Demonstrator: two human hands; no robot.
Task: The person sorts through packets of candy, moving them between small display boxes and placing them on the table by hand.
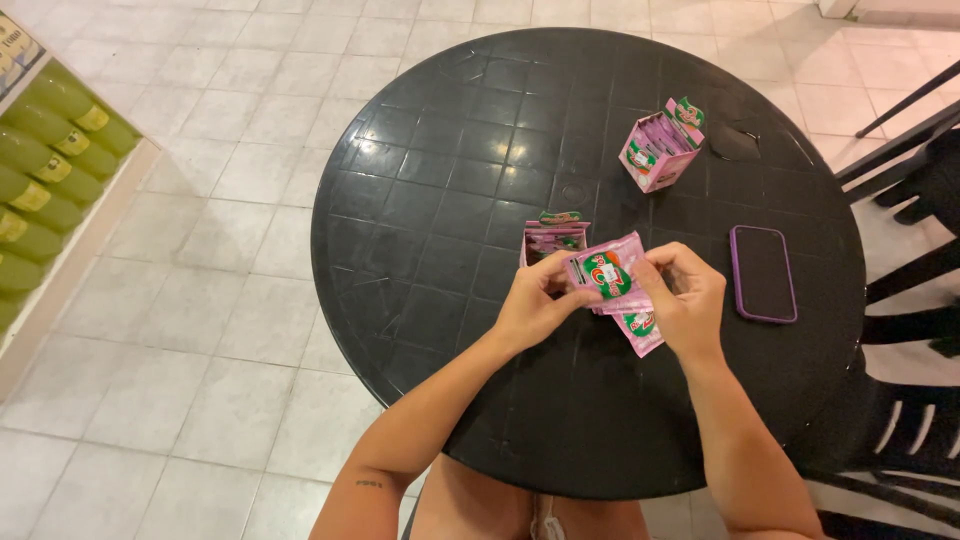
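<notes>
Both hands hold a small stack of pink sachets [607,274] with green and red labels above the round black table [450,200]. My left hand [533,301] pinches the stack's left edge. My right hand [685,296] grips the right side, with more sachets [640,330] hanging beneath it. Just behind the hands stands an open pink carton [553,238] with sachets inside. A second open pink carton [658,146] stands farther back on the right.
A phone in a purple case [762,272] lies face down at the table's right. A dark flat object [735,142] rests near the far carton. Black chairs [915,190] crowd the right side. Green bottles [45,150] fill a shelf at left.
</notes>
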